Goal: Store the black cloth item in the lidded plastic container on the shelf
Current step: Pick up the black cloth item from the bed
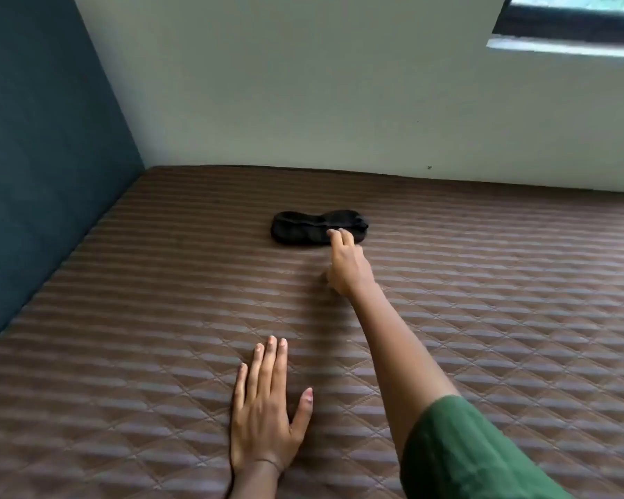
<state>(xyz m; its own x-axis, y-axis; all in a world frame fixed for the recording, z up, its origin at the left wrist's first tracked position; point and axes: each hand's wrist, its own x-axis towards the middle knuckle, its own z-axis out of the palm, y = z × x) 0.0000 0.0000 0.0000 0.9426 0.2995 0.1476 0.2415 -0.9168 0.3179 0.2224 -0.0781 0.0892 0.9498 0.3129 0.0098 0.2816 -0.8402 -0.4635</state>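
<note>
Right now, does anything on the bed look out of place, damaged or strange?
Nothing looks damaged or spilled. The only loose thing is the black cloth item, lying alone on the brown quilted mattress near the wall. The right hand reaches its edge; the left hand rests flat.

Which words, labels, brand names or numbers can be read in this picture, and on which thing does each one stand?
None: no readable text shows anywhere.
Black cloth item: no label or print visible.
Quilted mattress: only a stitched diamond pattern.
Wall, blue headboard and green sleeve: plain.
</note>
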